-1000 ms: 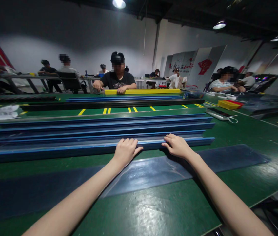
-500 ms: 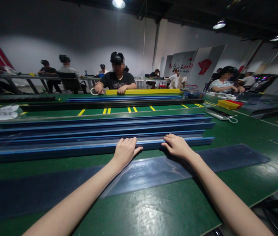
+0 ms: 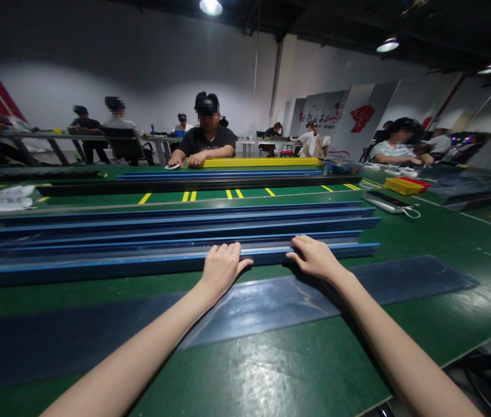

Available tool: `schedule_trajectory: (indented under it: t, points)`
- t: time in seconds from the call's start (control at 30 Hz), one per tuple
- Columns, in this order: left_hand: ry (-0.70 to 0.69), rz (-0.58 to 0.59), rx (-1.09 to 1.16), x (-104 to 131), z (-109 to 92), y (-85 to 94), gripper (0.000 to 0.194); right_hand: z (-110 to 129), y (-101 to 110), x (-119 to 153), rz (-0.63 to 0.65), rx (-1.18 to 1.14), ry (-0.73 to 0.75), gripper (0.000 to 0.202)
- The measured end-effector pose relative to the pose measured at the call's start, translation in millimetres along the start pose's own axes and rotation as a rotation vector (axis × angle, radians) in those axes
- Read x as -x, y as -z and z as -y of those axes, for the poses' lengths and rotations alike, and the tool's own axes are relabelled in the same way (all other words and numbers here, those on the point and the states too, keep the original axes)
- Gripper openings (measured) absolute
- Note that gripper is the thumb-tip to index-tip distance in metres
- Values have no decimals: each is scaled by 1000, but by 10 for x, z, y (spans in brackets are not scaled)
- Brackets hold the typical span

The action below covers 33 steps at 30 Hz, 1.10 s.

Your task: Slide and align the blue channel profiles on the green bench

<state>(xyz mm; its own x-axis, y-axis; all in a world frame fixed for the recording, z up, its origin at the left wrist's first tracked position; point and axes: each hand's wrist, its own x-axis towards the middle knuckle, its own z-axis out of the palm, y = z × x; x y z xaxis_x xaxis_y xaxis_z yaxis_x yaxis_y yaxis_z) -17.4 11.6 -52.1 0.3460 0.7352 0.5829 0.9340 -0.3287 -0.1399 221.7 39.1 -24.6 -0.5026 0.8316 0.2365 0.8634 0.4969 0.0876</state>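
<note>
Long blue channels lie side by side across the green table [image 3: 245,376]. My left hand [image 3: 223,267] has its fingers hooked over the raised edge of the nearest blue channel [image 3: 141,267], its thumb along the front wall. To the right, my right hand [image 3: 312,255] grips the same edge with curled fingers. Between the hands a short stretch of the channel shows. Under my forearms a flat, dark translucent strip [image 3: 263,307] lies on the table. Behind the nearest channel, another blue channel [image 3: 228,227] runs parallel.
A dark long bar [image 3: 211,185] and a yellow bar [image 3: 263,163] lie farther back, near a seated person [image 3: 211,139]. At right are a phone-like device with a white cord [image 3: 387,201] and a yellow tray [image 3: 402,186]. White material [image 3: 4,198] lies at left.
The person across the table has lowered the white ring and moved a hand leftward along the yellow bar. My hands have hardly moved.
</note>
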Motion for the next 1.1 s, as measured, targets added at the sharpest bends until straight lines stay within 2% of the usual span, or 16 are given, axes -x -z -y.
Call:
schedule_trajectory:
  t: [0.3,0.67,0.9,1.1]
  points:
    - [-18,-2,1,-1,6,19,33,-35,11,-2,-83,0,-10,23]
    - [-13,10,-15,-1,14,10,35,0,34,7,-91,40,5,19]
    - [2,16,-8,-2,15,4,36,263,-88,-85,-179,-32,143,25]
    - [-3,4,4,2,19,18,36,370,-82,-163,-175,-3,115,26]
